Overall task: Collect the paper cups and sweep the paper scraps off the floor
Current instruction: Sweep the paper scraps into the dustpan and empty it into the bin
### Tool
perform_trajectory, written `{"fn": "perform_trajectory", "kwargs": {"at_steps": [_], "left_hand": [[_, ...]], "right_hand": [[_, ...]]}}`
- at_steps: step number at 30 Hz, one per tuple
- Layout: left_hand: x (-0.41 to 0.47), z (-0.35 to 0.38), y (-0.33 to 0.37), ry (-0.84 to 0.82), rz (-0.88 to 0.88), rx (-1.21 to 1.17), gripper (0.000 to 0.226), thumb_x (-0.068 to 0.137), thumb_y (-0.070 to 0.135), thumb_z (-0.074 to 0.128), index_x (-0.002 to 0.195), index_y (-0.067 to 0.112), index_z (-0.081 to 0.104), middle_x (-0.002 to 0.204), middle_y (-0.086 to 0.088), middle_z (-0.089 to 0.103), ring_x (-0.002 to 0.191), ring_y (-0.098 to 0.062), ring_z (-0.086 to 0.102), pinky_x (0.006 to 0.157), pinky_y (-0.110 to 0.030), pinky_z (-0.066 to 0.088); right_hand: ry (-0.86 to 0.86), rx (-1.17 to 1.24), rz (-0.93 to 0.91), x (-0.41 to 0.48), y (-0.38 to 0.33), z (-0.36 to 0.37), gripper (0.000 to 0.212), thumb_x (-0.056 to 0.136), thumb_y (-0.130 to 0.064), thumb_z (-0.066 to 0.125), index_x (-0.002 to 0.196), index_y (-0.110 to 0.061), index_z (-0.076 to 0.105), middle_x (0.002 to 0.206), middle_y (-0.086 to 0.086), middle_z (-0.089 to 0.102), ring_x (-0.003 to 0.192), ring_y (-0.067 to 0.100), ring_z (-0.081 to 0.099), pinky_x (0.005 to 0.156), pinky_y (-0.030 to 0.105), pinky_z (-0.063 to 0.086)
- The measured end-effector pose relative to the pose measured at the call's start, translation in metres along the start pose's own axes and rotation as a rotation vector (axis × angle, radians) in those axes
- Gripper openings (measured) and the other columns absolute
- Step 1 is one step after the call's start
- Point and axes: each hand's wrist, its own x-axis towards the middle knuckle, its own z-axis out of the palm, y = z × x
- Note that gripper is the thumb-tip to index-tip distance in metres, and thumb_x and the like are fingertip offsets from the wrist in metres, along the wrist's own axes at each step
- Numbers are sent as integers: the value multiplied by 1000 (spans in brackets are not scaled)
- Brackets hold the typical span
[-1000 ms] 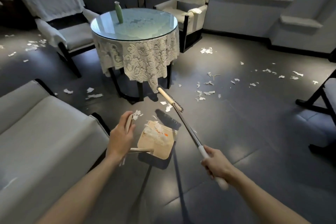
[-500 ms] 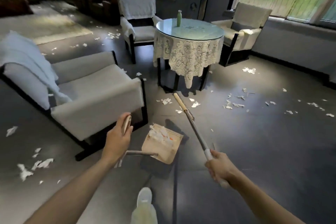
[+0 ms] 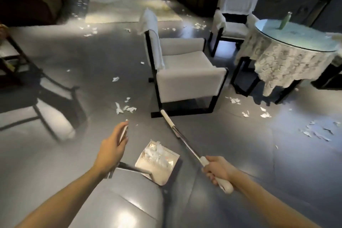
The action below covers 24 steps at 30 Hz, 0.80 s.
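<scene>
Nearest, the right hand [image 3: 216, 170] is clenched around the white grip of the broom [image 3: 187, 142], whose shaft slants forward to the foot of a white armchair [image 3: 185, 76]. The left hand [image 3: 111, 152] grips the upright handle of the dustpan [image 3: 162, 174], which holds a heap of torn paper. Beyond, paper scraps [image 3: 124, 108] lie scattered over the grey floor [image 3: 92, 89], with more near the lace-covered table [image 3: 288, 55].

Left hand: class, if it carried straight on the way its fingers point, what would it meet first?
Probably the paper scraps on the floor just ahead, then the armchair; depth is unclear.
</scene>
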Motion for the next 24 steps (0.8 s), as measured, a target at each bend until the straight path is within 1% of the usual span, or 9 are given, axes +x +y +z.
{"fn": "perform_trajectory", "kwargs": {"at_steps": [4,7,10,12,14,16,19,22,24], "left_hand": [[-9,-88,-58,71,-88,85,40,92,17,58,127,34,47,112,14,60,105,-23,61,80,-25,38],[1,-150,-95,128,-120,126,40,93,17,57,128,32,47,117,6,62,105,-28,59,81,-27,38],[28,-191,-119,165,-163,126,39,93,16,55,126,36,47,107,4,64,101,-25,60,80,-29,40],[55,-209,-134,191,-182,119,40,94,16,54,126,38,46,111,3,64,103,-22,60,83,-32,43],[89,-224,-149,242,-200,127,42,94,15,53,126,41,44,110,0,64,101,-23,60,82,-33,42],[131,-238,-162,318,-226,110,41,94,17,51,123,45,41,108,-4,65,99,-26,59,81,-35,42],[209,-258,-180,397,-248,106,38,95,21,50,119,49,39,109,-3,64,93,-27,59,78,-37,41],[298,-277,-190,462,-240,124,38,95,18,52,123,41,40,123,-1,59,100,-29,59,80,-35,39],[356,-290,-188,508,-238,105,39,95,18,52,125,40,40,118,1,59,92,-23,61,78,-35,40]], "right_hand": [[-104,-8,-16,18,-70,78,39,88,6,49,120,-15,54,47,1,44,34,7,37,34,15,33],[-178,-36,-31,35,-129,139,29,88,7,50,107,-10,61,48,3,47,35,7,39,33,15,34],[-202,-198,-132,51,-164,198,22,87,6,48,99,-9,59,52,3,43,36,7,37,34,16,32],[-192,-344,-225,66,-176,233,30,87,4,45,111,-12,55,60,5,43,39,10,38,34,18,33],[-192,-348,-260,88,-195,255,44,88,4,43,124,-21,49,67,7,43,44,12,38,35,18,35],[-205,-304,-303,122,-232,266,48,87,5,43,128,-21,48,65,8,41,42,11,36,35,18,34],[-212,-253,-370,189,-308,277,49,86,5,44,119,-30,50,60,7,41,38,9,35,35,18,33],[-240,-227,-401,254,-397,286,45,87,4,44,112,-33,47,60,5,43,38,9,37,37,19,35],[-249,-218,-421,288,-461,286,44,86,4,44,106,-35,47,61,5,46,38,8,39,39,20,38]]}}
